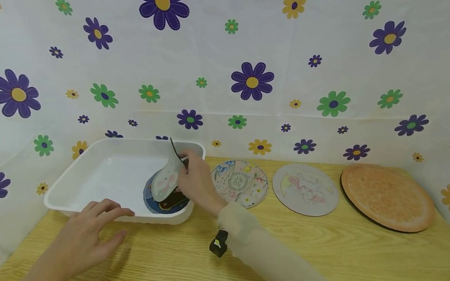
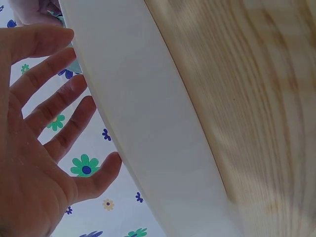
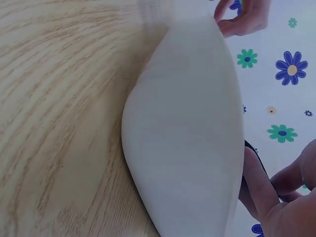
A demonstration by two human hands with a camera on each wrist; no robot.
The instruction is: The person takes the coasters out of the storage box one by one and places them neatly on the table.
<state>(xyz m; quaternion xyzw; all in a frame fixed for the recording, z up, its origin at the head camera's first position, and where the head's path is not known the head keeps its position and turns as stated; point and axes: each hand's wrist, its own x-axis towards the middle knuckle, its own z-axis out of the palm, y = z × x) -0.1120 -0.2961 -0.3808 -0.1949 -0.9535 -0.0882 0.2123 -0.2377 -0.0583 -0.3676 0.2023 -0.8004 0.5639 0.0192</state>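
My right hand (image 1: 197, 179) pinches a pale round mouse pad (image 1: 164, 182) with a cartoon face and a dark underside. The pad bends as it is held inside the right end of a white plastic tub (image 1: 91, 175). Beneath it lies a dark blue round mouse pad (image 1: 151, 202) with a brown figure, partly covered. In the right wrist view the tub's wall hides most of the held pad. My left hand (image 1: 92, 231) is at the tub's front rim, fingers spread and extended; its fingertips meet the rim in the left wrist view (image 2: 49, 123).
To the right of the tub, a floral round pad (image 1: 239, 182), a pale pad with bunnies (image 1: 305, 189) and a larger orange-brown pad (image 1: 388, 197) lie in a row on the wooden table (image 1: 280, 242). Behind stands a white flower-patterned cloth (image 1: 215, 49).
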